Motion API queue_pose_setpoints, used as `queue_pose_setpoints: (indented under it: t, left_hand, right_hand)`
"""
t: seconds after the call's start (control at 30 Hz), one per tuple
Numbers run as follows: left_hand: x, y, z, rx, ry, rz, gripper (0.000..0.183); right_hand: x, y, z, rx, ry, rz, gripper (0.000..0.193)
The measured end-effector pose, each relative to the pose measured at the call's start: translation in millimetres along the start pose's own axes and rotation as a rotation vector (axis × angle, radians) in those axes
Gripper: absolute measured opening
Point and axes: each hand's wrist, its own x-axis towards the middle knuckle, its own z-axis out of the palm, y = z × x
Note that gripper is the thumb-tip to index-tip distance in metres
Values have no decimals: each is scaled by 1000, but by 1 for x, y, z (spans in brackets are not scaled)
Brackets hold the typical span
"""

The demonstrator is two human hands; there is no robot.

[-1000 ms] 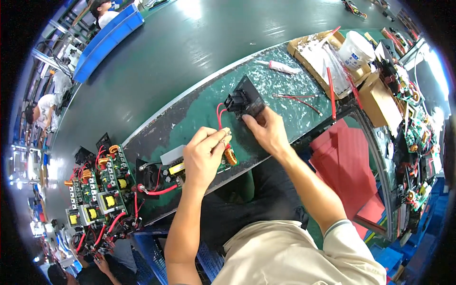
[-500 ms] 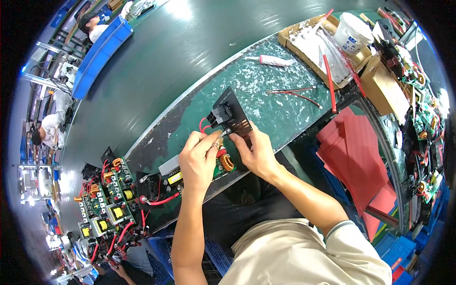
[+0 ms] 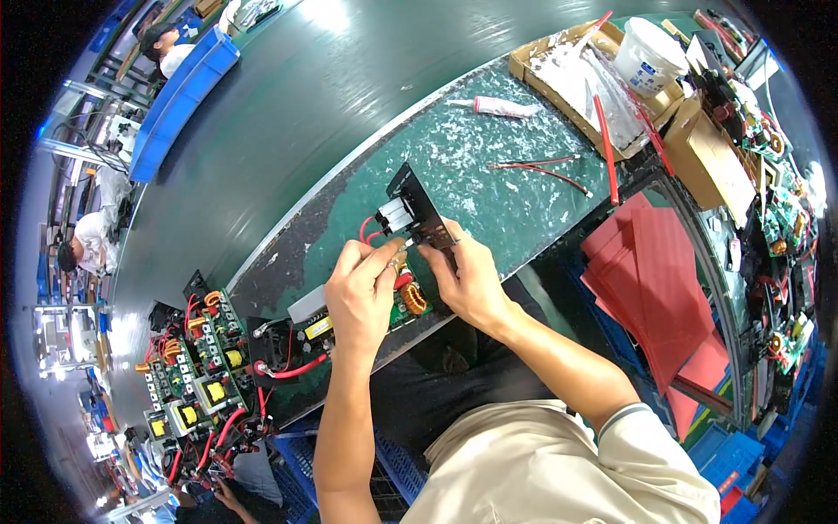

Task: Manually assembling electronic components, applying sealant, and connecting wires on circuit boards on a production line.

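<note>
Right hand (image 3: pixel 476 278) pinches flat black panel (image 3: pixel 422 208); left hand (image 3: pixel 360 295) fingertips bunched, contents hidden. Copper-wound ring (image 3: pixel 413 299) near white-flecked workbench's (image 3: pixel 454 179) front edge; crumpled tube (image 3: pixel 504 106) toward far edge.

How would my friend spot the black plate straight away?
Find the green, white-speckled worktop, then the person's right hand at its near edge. That hand holds the black plate. Unlike the copper-coloured coil nearby, it's flat, with a boxy part on its left side.
</note>
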Motion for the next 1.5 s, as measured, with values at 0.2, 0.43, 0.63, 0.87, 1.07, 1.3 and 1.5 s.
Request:
queue_pose_setpoints:
  t: [0.2, 0.43, 0.63, 0.87, 1.07, 1.3, 1.5]
  left_hand:
    - [0, 0, 2, -5, 20, -4, 24]
    - [-1, 0, 4, 41, 31, 5, 22]
    - [-3, -4, 14, 48, 69, 60, 19]
    - [-2, 14, -5, 20, 41, 33, 18]
    - [-3, 20, -16, 128, -120, 72, 25]
    - [-6, 12, -24, -167, -124, -11, 20]
    - [3, -1, -17, -59, -22, 9, 18]
  right_hand:
    - [0, -2, -2, 4, -12, 24, 25]
    - [1, 8, 4, -82, 74, -212, 33]
    - [-11, 2, 8, -94, 25, 2, 30]
    - [14, -16, -20, -646, -100, 133, 26]
    - [8, -57, -24, 66, -320, 327, 19]
    - [4, -26, -13, 340, -348, 639, 24]
    - [8, -18, -25, -525, 19, 130, 37]
